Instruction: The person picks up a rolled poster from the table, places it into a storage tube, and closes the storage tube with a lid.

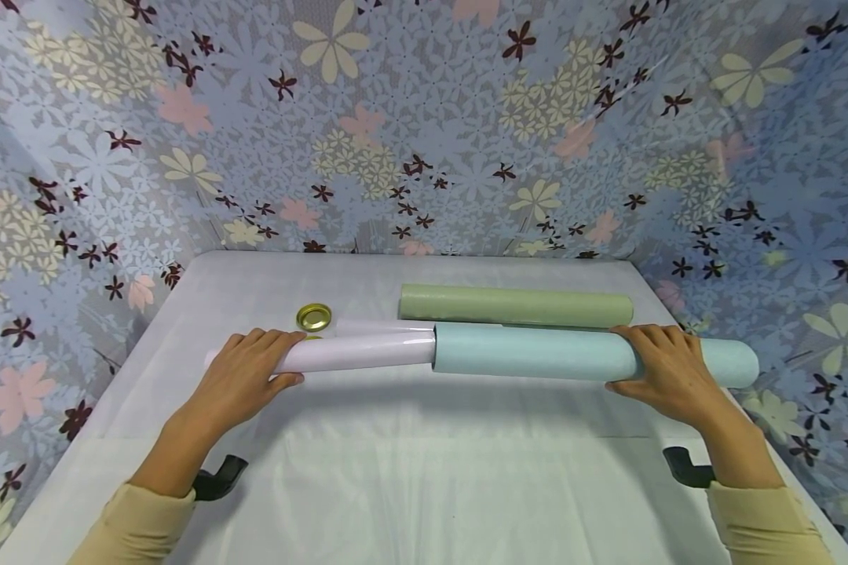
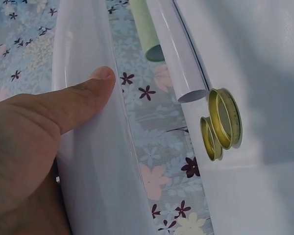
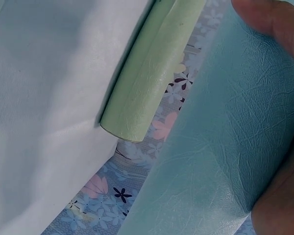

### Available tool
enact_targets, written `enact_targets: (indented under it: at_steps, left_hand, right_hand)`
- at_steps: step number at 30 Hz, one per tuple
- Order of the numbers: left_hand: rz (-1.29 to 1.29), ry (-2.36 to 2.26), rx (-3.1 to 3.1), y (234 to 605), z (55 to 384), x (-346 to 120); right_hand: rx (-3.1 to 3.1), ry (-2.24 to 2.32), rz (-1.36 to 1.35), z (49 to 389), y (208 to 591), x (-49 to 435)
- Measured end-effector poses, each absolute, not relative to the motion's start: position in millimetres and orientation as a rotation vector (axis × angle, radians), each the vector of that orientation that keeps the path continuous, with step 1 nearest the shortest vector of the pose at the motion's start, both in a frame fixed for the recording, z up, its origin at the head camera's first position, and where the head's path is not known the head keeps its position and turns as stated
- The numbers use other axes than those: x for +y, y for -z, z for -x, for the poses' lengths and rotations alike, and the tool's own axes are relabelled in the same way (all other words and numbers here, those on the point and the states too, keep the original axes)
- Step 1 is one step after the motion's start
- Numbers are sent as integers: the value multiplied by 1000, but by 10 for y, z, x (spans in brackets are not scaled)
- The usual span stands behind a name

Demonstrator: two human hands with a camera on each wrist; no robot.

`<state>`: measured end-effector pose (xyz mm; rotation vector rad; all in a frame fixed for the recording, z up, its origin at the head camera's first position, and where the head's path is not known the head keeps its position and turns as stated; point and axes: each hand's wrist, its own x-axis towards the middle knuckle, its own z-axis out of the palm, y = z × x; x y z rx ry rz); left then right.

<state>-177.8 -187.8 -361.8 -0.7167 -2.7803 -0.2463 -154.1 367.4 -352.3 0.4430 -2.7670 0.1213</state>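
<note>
My left hand grips a glossy white roll, its thumb lying along the side. The roll's right end enters the open left end of a light blue textured roll. Around that blue roll, near its right part, my right hand is wrapped. Both rolls are held level above the table, in one line. How far the white roll reaches inside is hidden. Behind them a second white roll lies on the table, mostly covered in the head view.
A pale green roll lies at the back of the white-covered table. Two gold ring-shaped lids sit beside the second white roll's end. Flowered cloth hangs behind and at both sides.
</note>
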Motion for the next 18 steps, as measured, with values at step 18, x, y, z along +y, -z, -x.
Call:
enact_targets:
  at_steps: [18]
  left_hand:
    - [725,224,-2770,3624,1790,-1868]
  right_hand:
    - [-2781,-116,-429,1556,3520,3660]
